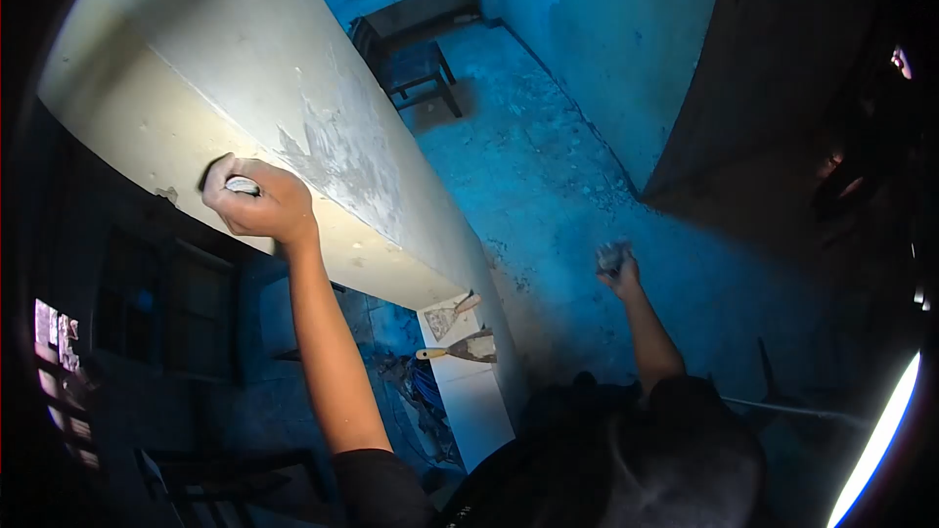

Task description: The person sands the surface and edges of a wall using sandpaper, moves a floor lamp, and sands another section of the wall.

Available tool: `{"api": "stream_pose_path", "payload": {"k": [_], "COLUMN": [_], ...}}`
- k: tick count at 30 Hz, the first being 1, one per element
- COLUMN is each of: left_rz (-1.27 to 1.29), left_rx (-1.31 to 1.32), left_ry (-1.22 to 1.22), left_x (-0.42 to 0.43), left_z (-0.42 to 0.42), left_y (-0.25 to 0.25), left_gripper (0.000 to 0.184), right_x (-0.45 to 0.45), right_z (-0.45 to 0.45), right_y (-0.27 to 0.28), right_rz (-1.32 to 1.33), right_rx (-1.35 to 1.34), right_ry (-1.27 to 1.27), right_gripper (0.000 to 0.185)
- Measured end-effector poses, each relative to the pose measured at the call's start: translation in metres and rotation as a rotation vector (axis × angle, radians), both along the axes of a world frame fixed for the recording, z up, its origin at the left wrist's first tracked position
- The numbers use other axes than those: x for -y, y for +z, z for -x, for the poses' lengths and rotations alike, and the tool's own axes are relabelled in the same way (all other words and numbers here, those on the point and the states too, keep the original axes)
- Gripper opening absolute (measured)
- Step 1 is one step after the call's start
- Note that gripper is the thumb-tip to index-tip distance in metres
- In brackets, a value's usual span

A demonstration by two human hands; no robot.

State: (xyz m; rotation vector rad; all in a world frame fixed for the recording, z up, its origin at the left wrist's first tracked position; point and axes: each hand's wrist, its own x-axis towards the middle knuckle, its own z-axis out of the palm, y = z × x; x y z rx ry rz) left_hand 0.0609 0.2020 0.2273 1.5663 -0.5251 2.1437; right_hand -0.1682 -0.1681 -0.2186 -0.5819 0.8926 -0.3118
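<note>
My left hand is closed in a fist against the narrow, cream side of the wall. A small whitish piece shows within its curled fingers; its kind is not clear. Above this hand, the wall's broad face carries a rough grey-white patch. Lower and to the right, my right hand hangs over the floor, away from the wall. Its fingers are curled and look grey; what they hold, if anything, I cannot make out.
Two putty knives, one with a reddish handle and one with a yellow handle tip, lie on a white ledge at the wall's end. A dark chair stands farther back on the blue-lit floor. Dark furniture is at lower left.
</note>
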Motion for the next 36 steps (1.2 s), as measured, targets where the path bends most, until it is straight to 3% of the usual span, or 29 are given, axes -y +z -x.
{"api": "stream_pose_path", "payload": {"k": [2,4,7,8,10,11,14,16,18,20,21,24,27,29,31,32,33,34,36], "left_rz": [-0.006,0.045,0.0,0.016,0.055,0.027,0.02,-0.011,0.024,0.1,0.185,0.194,0.207,0.213,0.274,0.331,0.223,0.13,-0.304], "left_rx": [0.022,-0.009,0.044,0.013,-0.046,0.012,-0.001,0.05,-0.031,-0.295,-0.226,-0.14,-0.02,0.088,0.174,0.18,0.236,0.282,0.24], "left_ry": [0.0,0.001,0.006,0.048,-0.022,-0.022,0.0,-0.079,-0.057,0.202,0.031,0.099,0.177,0.27,0.262,0.195,0.577,0.964,1.283], "left_x": [-0.001,0.0,-0.001,-0.002,-0.002,-0.003,-0.005,-0.008,-0.021,-0.037,-0.018,-0.027,-0.044,-0.053,-0.042,-0.028,-0.027,-0.026,-0.048], "left_z": [-0.001,-0.001,-0.004,-0.004,-0.004,-0.008,-0.009,-0.014,-0.017,-0.017,-0.01,0.0,0.005,0.01,0.014,0.015,0.016,0.021,0.053], "left_y": [0.0,-0.002,0.0,0.0,-0.001,0.001,0.001,0.0,-0.006,-0.013,-0.017,-0.027,-0.037,-0.04,-0.036,-0.032,-0.035,-0.04,-0.044], "left_gripper": [0.006,0.006,0.007,0.008,0.011,0.011,0.009,0.012,0.018,0.024,0.023,0.023,0.024,0.025,0.027,0.03,0.03,0.031,0.029], "right_x": [-0.021,-0.021,-0.001,-0.002,-0.003,-0.001,0.023,0.04,0.028,0.042,0.047,0.05,0.088,0.085,0.102,0.096,0.089,0.123,0.107], "right_z": [-0.015,-0.025,-0.037,-0.03,-0.03,-0.026,0.014,0.046,0.085,0.132,0.154,0.179,0.209,0.182,0.151,0.105,0.052,0.036,-0.086], "right_y": [0.054,0.062,0.026,0.024,0.023,0.018,-0.027,-0.072,-0.081,-0.131,-0.15,-0.134,-0.199,-0.183,-0.224,-0.199,-0.166,-0.227,-0.159], "right_rz": [-0.067,-0.235,-0.409,-0.409,0.062,0.064,-0.3,-0.338,-0.304,-0.342,-0.277,-0.259,-0.23,0.178,0.041,0.047,0.054,-0.001,0.034], "right_rx": [0.291,0.64,0.588,0.568,0.143,0.128,0.284,-0.02,-0.26,-0.31,-0.377,-0.775,-0.705,-0.704,-0.442,-0.601,-0.748,-0.69,-0.697], "right_ry": [0.031,0.143,0.145,0.148,0.034,0.05,-0.109,-0.173,-0.257,-0.265,-0.226,-0.147,-0.009,0.307,0.232,0.128,0.016,0.009,0.0], "right_gripper": [0.043,0.046,0.049,0.049,0.051,0.051,0.047,0.044,0.045,0.045,0.046,0.052,0.042,0.036,0.036,0.033,0.03,0.037,0.037]}}
